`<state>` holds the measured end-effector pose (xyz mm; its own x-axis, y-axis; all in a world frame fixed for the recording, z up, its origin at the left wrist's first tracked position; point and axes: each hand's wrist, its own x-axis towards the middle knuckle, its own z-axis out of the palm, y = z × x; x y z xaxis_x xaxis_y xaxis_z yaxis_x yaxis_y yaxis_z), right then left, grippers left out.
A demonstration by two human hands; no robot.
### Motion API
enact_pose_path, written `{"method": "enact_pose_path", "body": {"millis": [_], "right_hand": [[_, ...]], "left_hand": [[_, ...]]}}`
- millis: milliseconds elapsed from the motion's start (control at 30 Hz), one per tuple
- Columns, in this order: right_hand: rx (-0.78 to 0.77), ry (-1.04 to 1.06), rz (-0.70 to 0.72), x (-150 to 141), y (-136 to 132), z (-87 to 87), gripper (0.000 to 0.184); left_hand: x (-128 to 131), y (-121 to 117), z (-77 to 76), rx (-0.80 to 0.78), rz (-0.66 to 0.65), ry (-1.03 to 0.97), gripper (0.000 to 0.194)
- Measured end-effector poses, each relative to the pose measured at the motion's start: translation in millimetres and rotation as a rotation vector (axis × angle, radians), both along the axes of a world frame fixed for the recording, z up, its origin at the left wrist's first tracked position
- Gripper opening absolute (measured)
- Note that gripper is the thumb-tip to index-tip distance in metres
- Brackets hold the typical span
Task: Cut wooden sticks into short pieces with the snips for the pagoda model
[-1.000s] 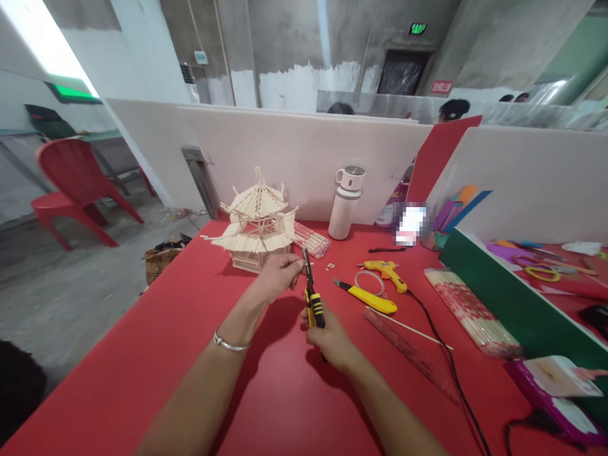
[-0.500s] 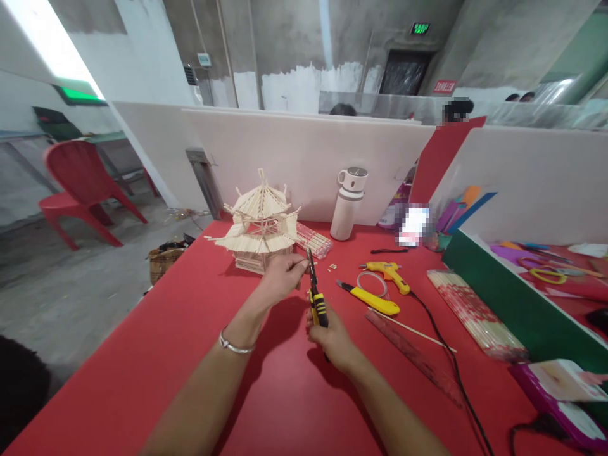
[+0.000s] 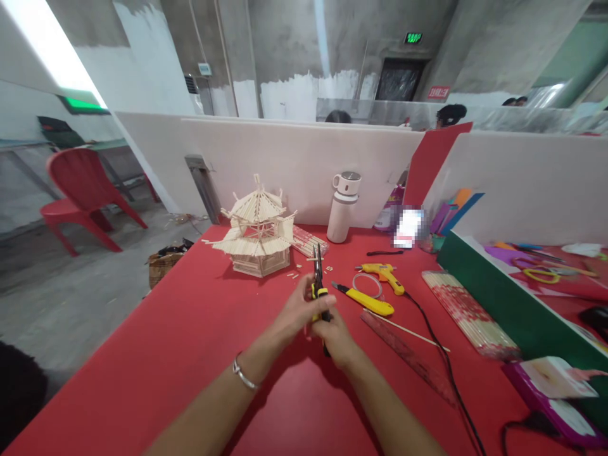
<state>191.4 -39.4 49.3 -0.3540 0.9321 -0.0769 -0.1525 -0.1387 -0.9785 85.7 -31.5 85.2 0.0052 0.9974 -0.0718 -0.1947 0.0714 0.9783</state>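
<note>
Just right of the stick pagoda [image 3: 259, 228] on the red worktop [image 3: 199, 342], the left hand [image 3: 299, 310] has come back from the plier tips and now joins the right hand [image 3: 335, 329], fingers of both closed on the pliers [image 3: 318, 285] (tips upward); trimming sticks seems in hand, and next needs a fresh stick.

White flask [image 3: 341, 209] by partition; yellow glue gun [image 3: 384, 275], utility knife [image 3: 367, 300], ruler [image 3: 407, 354] on red table [image 3: 166, 354].

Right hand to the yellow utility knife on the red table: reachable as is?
Probably yes. The yellow utility knife lies just beside the right hand with bare tabletop between, but that hand grips the black-and-yellow pliers.
</note>
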Motion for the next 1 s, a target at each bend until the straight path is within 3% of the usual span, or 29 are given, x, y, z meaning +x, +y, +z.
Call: {"method": "enact_pose_path", "body": {"millis": [133,233,300,433,700,867,1000], "right_hand": [[0.059,0.011,0.025,-3,0,-5.2,0.028],[-0.009,0.026,0.023,-7,-1,-11.0,0.029],[-0.053,0.028,0.011,-9,-2,-12.5,0.027],[-0.034,0.030,0.026,-8,-4,-8.7,0.027],[-0.063,0.011,0.036,-8,-8,-0.9,0.023],[-0.063,-0.003,0.061,-9,-6,-9.1,0.023],[-0.066,0.054,0.033,-9,-3,-20.3,0.027]], "left_hand": [[5,-29,-25.9,-0.035,0.020,-0.171,0.075],[1,-39,-28.2,-0.026,-0.043,-0.174,0.104],[2,-41,-27.0,-0.020,-0.012,-0.141,0.109],[13,-42,-29.8,0.017,0.141,-0.093,0.097],[19,-45,-40.1,0.056,0.266,-0.054,0.091],[19,-43,-42.2,0.099,0.293,-0.008,0.085],[16,-40,-40.8,0.111,0.184,0.021,0.083]]}}
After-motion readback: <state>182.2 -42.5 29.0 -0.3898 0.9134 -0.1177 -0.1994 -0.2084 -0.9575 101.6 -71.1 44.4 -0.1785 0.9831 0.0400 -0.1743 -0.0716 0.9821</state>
